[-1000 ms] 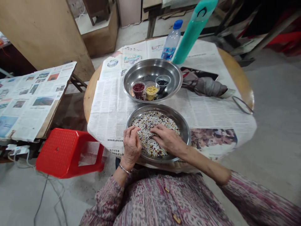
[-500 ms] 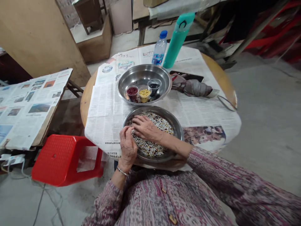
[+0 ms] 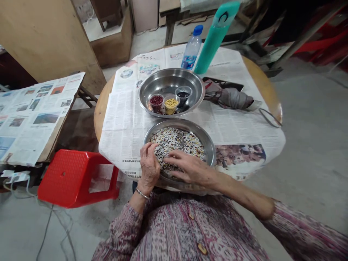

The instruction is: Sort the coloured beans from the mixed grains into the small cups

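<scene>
A shallow steel basin [image 3: 209, 146] near my body holds a spread of white grains mixed with dark, red and yellow beans [image 3: 170, 139]. My right hand [image 3: 190, 166] lies low over the mix at the near side, palm down with fingers apart. At the basin's left rim is my left hand [image 3: 149, 165], fingers curled; whatever it may hold is hidden. A wider steel basin [image 3: 199, 85] stands just beyond. In it sit three clear cups: one of red beans [image 3: 157, 101], one of yellow beans [image 3: 171, 104], one of black beans [image 3: 183, 96].
Newspaper [image 3: 116, 119] covers the round table. A water bottle [image 3: 191, 49] and a tall teal bottle [image 3: 216, 40] stand at the back. A folded grey umbrella [image 3: 231, 98] lies right, beside a dark flat object. A red stool [image 3: 65, 177] is at the left.
My right hand has moved from the basin's far left toward its near side, fingers spreading, away from my left hand. A small patch of basin floor now shows among the grains.
</scene>
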A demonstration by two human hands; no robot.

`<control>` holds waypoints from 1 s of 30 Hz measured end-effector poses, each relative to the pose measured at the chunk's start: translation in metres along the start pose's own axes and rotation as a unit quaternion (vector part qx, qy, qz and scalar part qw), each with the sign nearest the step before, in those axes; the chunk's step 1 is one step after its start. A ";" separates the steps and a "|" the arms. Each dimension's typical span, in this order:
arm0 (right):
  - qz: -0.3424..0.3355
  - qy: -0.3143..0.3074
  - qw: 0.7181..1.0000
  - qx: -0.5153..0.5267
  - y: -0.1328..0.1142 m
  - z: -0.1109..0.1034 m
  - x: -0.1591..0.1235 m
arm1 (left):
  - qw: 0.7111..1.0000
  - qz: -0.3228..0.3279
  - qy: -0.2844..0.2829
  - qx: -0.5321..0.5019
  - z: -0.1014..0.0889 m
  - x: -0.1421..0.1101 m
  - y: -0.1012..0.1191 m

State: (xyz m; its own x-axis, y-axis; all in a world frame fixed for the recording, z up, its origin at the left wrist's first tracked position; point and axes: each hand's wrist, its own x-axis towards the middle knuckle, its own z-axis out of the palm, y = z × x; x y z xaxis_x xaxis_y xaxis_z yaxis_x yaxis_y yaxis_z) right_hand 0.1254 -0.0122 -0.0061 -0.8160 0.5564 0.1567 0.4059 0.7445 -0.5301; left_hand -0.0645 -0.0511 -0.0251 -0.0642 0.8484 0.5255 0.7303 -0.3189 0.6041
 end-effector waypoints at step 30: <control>-0.061 0.000 0.990 -0.130 0.026 -0.023 0.004 | 0.999 -0.022 0.025 -0.001 0.002 -0.001 0.001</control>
State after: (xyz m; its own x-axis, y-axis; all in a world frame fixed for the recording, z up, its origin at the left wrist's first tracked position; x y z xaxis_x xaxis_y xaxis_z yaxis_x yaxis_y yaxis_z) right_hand 0.1417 0.0181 0.0000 -0.8657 0.4564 0.2056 0.3966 0.8760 -0.2744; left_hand -0.0625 -0.0516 -0.0268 -0.1308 0.8392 0.5278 0.7245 -0.2825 0.6287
